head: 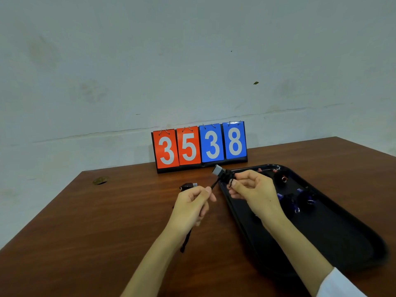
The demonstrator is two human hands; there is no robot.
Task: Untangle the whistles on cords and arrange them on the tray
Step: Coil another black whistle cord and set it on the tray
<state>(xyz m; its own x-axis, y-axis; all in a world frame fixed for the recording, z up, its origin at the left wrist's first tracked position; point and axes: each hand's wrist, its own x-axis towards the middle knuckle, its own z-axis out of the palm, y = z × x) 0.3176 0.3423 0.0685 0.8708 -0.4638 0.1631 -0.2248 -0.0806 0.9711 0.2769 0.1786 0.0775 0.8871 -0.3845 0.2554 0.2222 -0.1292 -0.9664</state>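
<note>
Whistle (221, 173) pinched by right hand (255, 187), cord (214, 184) by left hand (191, 205); second whistle (188, 186) on table (107, 221).

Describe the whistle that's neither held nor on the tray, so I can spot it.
Start at the scoreboard at the back of the table and come toward the left hand. Just beyond its knuckles, left of the black tray, lies a whistle. It is black with a grey mouthpiece, like the raised whistle in the right hand, but it rests on bare wood.

Two hands (225, 196) pinching a black whistle (222, 173) cord, black tray (342, 243), scoreboard (200, 146) behind
</note>
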